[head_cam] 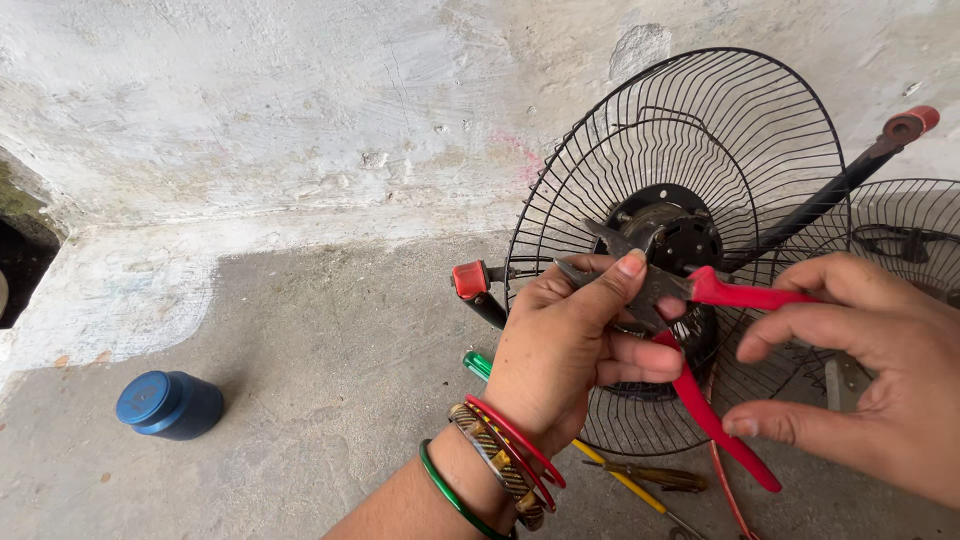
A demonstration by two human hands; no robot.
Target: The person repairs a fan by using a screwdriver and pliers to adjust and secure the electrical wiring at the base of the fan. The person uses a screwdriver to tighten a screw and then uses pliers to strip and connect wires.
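My left hand [575,345] grips the metal head of a pair of red-handled pliers [700,330], thumb pressed on the jaws. My right hand [865,365] hovers just right of the pliers' two spread red handles, fingers curled and apart, fingertips close to the handles but not closed on them. Several bangles ring my left wrist. Behind the pliers stands a black wire fan guard [680,180] with the fan motor [670,235] at its centre, leaning against the wall.
A blue cylindrical container [168,403] lies on the concrete floor at left. Screwdrivers with green [478,365] and yellow [615,470] handles lie under my left hand. A red-capped black rod [850,175] crosses the guard. A second wire guard [915,230] sits at right.
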